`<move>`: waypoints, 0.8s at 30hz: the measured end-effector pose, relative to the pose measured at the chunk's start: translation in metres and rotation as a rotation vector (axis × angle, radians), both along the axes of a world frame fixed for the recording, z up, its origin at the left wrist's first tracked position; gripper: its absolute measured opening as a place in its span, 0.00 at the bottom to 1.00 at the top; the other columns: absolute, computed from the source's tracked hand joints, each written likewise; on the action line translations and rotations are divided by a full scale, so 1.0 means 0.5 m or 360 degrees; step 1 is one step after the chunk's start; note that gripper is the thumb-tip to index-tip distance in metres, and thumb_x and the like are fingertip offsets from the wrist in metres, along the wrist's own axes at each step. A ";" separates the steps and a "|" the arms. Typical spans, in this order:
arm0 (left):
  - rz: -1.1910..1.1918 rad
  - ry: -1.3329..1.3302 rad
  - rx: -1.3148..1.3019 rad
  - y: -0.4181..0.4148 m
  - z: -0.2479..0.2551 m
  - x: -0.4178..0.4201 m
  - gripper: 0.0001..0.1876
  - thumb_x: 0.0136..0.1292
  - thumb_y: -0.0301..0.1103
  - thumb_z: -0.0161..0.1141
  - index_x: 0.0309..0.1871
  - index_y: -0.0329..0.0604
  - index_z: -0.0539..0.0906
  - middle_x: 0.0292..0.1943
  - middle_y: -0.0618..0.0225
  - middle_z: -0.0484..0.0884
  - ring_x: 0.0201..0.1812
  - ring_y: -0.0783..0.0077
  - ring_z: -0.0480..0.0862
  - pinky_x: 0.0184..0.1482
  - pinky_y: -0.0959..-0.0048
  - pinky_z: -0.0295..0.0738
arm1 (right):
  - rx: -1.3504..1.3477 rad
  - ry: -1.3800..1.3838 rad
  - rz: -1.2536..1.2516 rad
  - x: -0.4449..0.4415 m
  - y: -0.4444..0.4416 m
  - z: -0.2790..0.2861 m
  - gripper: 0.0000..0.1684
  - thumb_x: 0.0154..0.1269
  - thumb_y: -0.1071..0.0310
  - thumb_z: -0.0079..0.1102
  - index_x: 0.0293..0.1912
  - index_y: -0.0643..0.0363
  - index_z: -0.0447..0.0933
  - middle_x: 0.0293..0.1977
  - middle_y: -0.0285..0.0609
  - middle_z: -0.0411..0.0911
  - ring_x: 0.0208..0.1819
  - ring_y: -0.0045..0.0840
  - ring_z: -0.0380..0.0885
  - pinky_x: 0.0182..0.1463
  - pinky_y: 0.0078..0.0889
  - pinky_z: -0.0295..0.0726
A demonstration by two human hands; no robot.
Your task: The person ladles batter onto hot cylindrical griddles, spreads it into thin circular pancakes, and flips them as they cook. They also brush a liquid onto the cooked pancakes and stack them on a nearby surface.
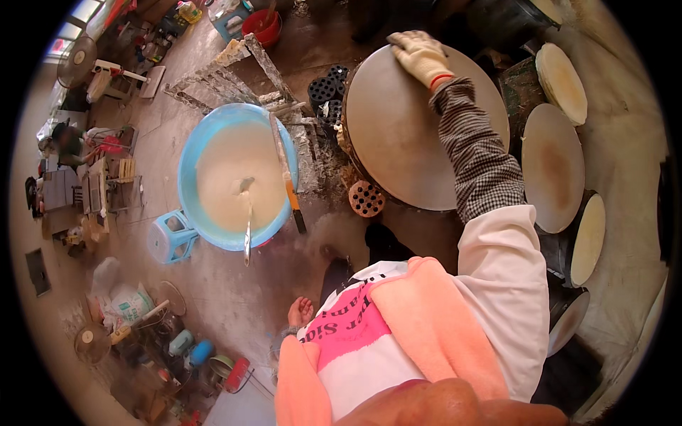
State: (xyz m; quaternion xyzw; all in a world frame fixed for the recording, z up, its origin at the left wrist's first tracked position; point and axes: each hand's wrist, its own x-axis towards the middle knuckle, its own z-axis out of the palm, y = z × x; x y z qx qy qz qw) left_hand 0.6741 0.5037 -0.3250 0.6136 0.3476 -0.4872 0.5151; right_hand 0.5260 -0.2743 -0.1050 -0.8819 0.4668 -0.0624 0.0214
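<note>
My right hand (421, 56), in a pale work glove with dark patches, lies at the far edge of a large round griddle (397, 133). Its fingertips reach the rim; whether they pinch anything cannot be seen. A smooth tan-grey surface covers the griddle. Low beside my body hangs my bare left hand (301, 312), fingers loosely curled and holding nothing. Left of the griddle stands a blue plastic basin (184, 175) of creamy batter (229, 175). A metal ladle (247, 234) dips into it, and a long flat tool with an orange and black handle (293, 199) rests across the rim.
Black honeycomb coal briquettes (322, 90) and a pinkish one (366, 198) sit beside the griddle. Several more round griddles (554, 168) line the right. A batter-crusted frame (205, 85) stands behind the basin, a blue stool (170, 237) beside it. Another person (69, 144) is far left.
</note>
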 end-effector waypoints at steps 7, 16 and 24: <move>-0.0361 -0.0054 -0.0047 -0.075 0.017 -0.018 0.15 0.70 0.38 0.57 0.55 0.43 0.78 0.46 0.62 0.83 0.46 0.64 0.83 0.47 0.62 0.81 | 0.0056 -0.0614 -0.0738 -0.418 0.051 -0.069 0.29 0.71 0.47 0.47 0.66 0.45 0.70 0.65 0.45 0.69 0.67 0.40 0.65 0.69 0.43 0.64; -0.1037 -0.0122 -0.0118 -0.056 -0.206 0.149 0.14 0.69 0.34 0.54 0.54 0.38 0.76 0.45 0.57 0.82 0.39 0.62 0.83 0.37 0.62 0.82 | 0.0375 -0.1516 -0.0861 -0.397 0.712 -0.091 0.29 0.73 0.62 0.55 0.70 0.55 0.65 0.69 0.50 0.63 0.71 0.37 0.63 0.72 0.30 0.62; -0.0809 -0.0115 -0.0133 -0.177 -0.139 0.130 0.18 0.68 0.36 0.55 0.58 0.38 0.74 0.52 0.54 0.79 0.49 0.58 0.81 0.44 0.60 0.81 | 0.0400 -0.2077 -0.1166 -0.555 0.633 0.057 0.23 0.73 0.56 0.55 0.60 0.59 0.75 0.56 0.42 0.78 0.59 0.28 0.74 0.63 0.31 0.71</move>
